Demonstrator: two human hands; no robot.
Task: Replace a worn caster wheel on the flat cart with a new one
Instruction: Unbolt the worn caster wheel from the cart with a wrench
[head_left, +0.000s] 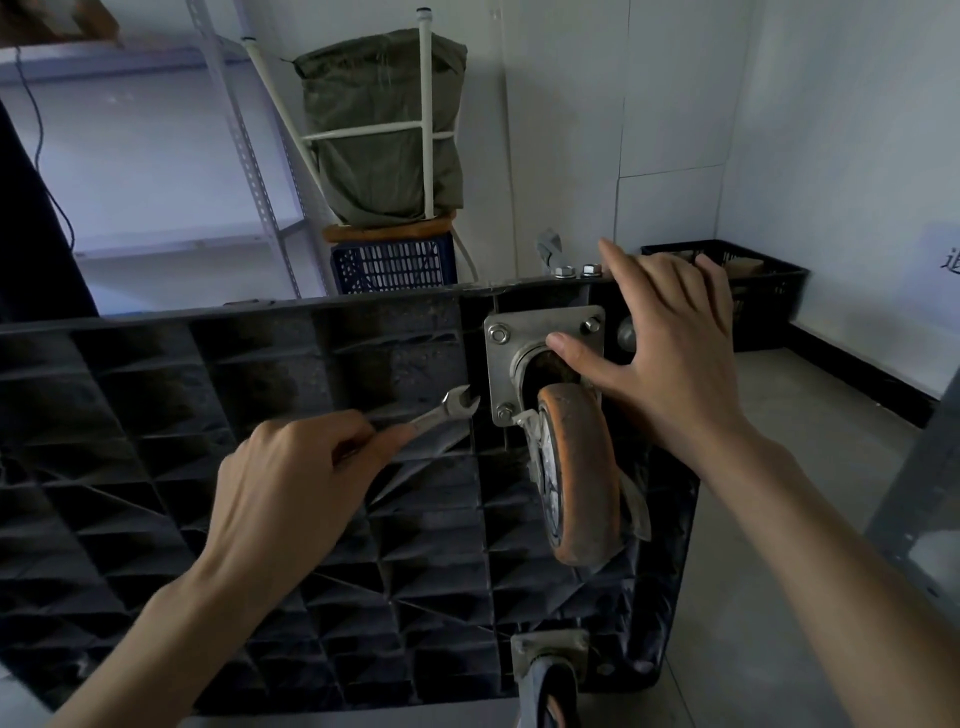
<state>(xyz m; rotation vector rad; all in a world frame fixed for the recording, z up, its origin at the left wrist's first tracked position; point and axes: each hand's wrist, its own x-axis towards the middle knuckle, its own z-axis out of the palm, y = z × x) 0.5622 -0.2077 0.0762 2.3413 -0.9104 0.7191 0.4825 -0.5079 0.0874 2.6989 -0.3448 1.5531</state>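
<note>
The flat cart (218, 415) stands tipped up on its edge with its ribbed black underside facing the camera, and the worn caster wheel (579, 473), orange-treaded and grimy, is bolted by its steel mounting plate (524, 332) near the upper right corner. The left hand (283, 488) grips the handle of an open-end wrench (449, 408), whose jaw points at the lower left bolt (503, 413) of the plate but sits just short of it, not yet on the head. The right hand (660, 353) is spread open, thumb resting on the plate beside the swivel, fingers reaching over the cart's top edge

The step appears to be loosening the plate bolts. To do it well, seat the wrench jaw fully over the flats before pulling, since a half-seated open-end wrench is likely to slip and round the head. The right hand should steady the plate and the cart, yet stay clear of the wrench's swing. Two nuts (576, 270) show on the cart's top edge; whether they turn with the bolts cannot be told from here
</note>
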